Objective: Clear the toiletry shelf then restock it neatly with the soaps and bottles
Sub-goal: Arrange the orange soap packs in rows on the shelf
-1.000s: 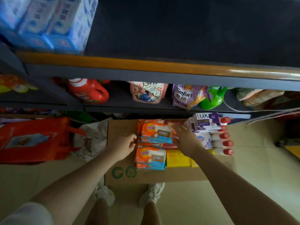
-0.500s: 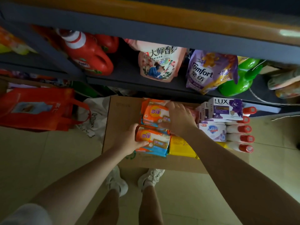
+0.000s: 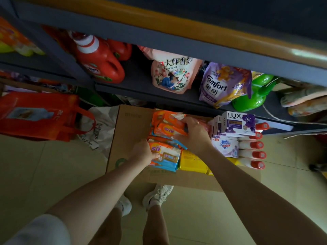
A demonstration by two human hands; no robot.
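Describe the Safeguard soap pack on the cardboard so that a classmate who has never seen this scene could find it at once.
Start at the flattened cardboard on the floor below the dark shelf. Along its right side lies a row of white bottles with red caps; the Safeguard soap pack sits just left of them, below the LUX box. It alone is pale lilac with a blue shield logo.

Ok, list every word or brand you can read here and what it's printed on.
"LUX": white and purple soap box.
"Safeguard": pale soap box.
"Comfort" and "金纺": purple refill pouch.
"大师香氛", last character partly hidden: pink pouch.
"OMO", partly hidden: red jug.
Orange soap packs, cardboard print, white bag: too blurred.
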